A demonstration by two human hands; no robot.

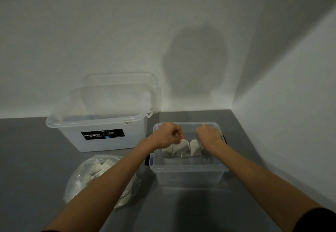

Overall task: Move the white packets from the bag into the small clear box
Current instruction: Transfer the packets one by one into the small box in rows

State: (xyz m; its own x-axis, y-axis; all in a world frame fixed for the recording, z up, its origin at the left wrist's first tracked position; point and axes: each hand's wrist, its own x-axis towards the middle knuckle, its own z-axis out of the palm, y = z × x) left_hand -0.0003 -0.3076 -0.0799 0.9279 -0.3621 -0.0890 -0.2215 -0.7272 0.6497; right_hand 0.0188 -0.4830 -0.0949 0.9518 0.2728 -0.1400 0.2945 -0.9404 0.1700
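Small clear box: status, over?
Both hands over the small clear box: left hand pinching a white packet, right hand on another. Several packets already inside. Bag still holds more. Nothing in the way.

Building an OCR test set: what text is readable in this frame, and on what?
"Megabox": white letters on the black label on the front of the large clear box.
Small print to the right on that label: too blurred to read.
Blue patch at the label's bottom: a number, not legible.
Small sticker on the large box's rim: unreadable.
Small clear box, packets, bag: no text visible.
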